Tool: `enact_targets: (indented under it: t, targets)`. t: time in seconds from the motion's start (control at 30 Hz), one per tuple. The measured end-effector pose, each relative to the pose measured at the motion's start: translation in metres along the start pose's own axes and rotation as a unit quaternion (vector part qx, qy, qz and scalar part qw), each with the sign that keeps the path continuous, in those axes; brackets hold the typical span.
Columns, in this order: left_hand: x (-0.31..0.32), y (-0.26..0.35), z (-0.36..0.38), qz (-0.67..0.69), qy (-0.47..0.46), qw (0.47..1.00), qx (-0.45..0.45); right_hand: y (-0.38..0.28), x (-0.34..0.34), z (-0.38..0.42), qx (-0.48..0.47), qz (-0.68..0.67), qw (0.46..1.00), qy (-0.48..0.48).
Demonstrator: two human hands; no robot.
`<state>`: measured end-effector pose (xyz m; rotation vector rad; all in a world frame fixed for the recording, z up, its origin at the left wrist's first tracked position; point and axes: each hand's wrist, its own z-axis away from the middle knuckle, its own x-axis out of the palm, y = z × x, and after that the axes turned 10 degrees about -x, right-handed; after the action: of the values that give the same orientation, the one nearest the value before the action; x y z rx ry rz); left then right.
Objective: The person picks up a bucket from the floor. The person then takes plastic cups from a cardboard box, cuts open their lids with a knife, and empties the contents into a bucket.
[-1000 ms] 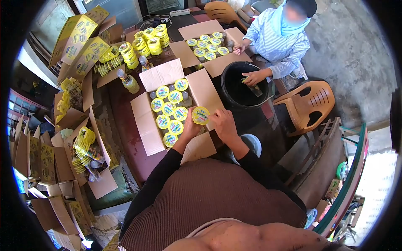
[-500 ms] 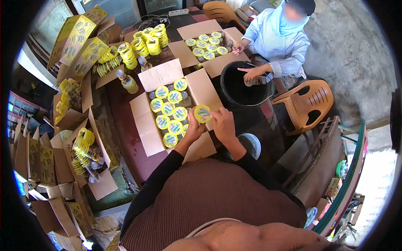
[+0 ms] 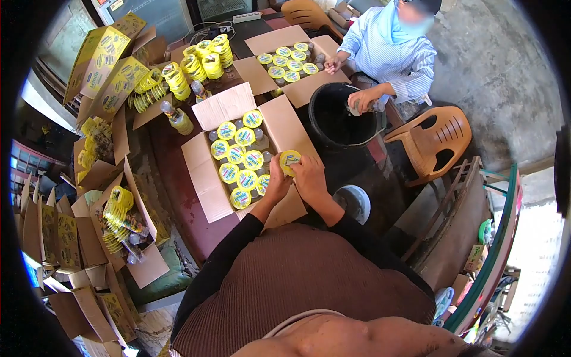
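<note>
Between my two hands is a round yellow lemon label (image 3: 289, 160), held over the right edge of an open cardboard box (image 3: 205, 178). The fingers of my left hand (image 3: 278, 181) close on its left side. My right hand (image 3: 309, 178) grips it from the right. Whatever lies under the label is hidden by my fingers. Inside the box stand several bottles with yellow round labels (image 3: 244, 137) around their tops, and some clear bottle tops show without labels.
Beyond the box are stacked yellow labels (image 3: 176, 80), two bottles and a second box (image 3: 257, 75) of labelled bottles. A co-worker (image 3: 389, 50) holds a bottle over a black bucket (image 3: 314, 122). An orange chair (image 3: 425, 152) and a pale bucket (image 3: 364, 205) stand right.
My right hand has moved left, closer to my left hand and over the label's edge. The co-worker's hand with the bottle has turned and shifted slightly upward at the black bucket.
</note>
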<state>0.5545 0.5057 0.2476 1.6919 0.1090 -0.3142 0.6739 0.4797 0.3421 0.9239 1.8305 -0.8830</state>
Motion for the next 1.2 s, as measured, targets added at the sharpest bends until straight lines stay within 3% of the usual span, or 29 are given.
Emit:
enact_targets:
  t: [0.13, 0.3, 0.37, 0.4, 0.47, 0.5, 0.6, 0.67, 0.77, 0.9, 0.97, 1.0, 1.07, 1.2]
  targets:
    - [0.000, -0.016, -0.006, -0.032, 0.007, 0.999, -0.005, 0.005, -0.012, -0.003, 0.008, -0.017, 1.000, 0.004]
    - [-0.013, -0.014, -0.014, 0.075, 0.029, 0.996, -0.046, 0.035, -0.027, 0.009, 0.066, -0.090, 0.993, 0.029]
    - [-0.021, -0.018, -0.017, 0.083, 0.029, 0.995, -0.053, 0.059, -0.020, 0.025, 0.158, -0.187, 0.965, 0.091]
    - [-0.023, -0.019, -0.018, 0.093, 0.029, 0.993, -0.061, 0.070, -0.016, 0.036, 0.158, -0.186, 0.965, 0.093]
    - [-0.029, -0.011, -0.018, 0.061, 0.035, 0.996, -0.052, 0.088, -0.001, 0.061, 0.281, -0.196, 0.933, 0.108]
    - [-0.030, -0.007, -0.018, 0.069, 0.029, 0.996, -0.057, 0.103, 0.016, 0.079, 0.280, -0.196, 0.933, 0.111]
    - [-0.031, 0.005, -0.023, 0.060, 0.017, 0.997, -0.045, 0.135, 0.072, 0.123, 0.362, -0.197, 0.907, 0.082]
    - [-0.025, 0.000, -0.030, 0.079, -0.020, 0.996, -0.041, 0.143, 0.091, 0.133, 0.454, -0.245, 0.856, 0.020]
    - [-0.019, 0.024, -0.045, 0.050, -0.052, 0.997, -0.043, 0.167, 0.145, 0.151, 0.459, -0.230, 0.858, 0.016]
    - [-0.009, 0.053, -0.070, 0.038, -0.092, 0.994, -0.047, 0.159, 0.149, 0.140, 0.458, -0.294, 0.834, 0.087]
    - [-0.003, 0.067, -0.088, 0.010, -0.113, 0.993, -0.019, 0.156, 0.143, 0.129, 0.463, -0.113, 0.875, 0.083]
    - [0.001, 0.074, -0.098, 0.005, -0.115, 0.993, -0.015, 0.158, 0.138, 0.126, 0.465, -0.116, 0.874, 0.088]
    - [0.008, 0.090, -0.115, -0.036, -0.154, 0.987, 0.005, 0.155, 0.114, 0.119, 0.439, -0.249, 0.854, 0.124]
    - [0.032, 0.099, -0.144, -0.030, -0.196, 0.980, -0.031, 0.136, 0.057, 0.096, 0.393, -0.299, 0.853, 0.168]
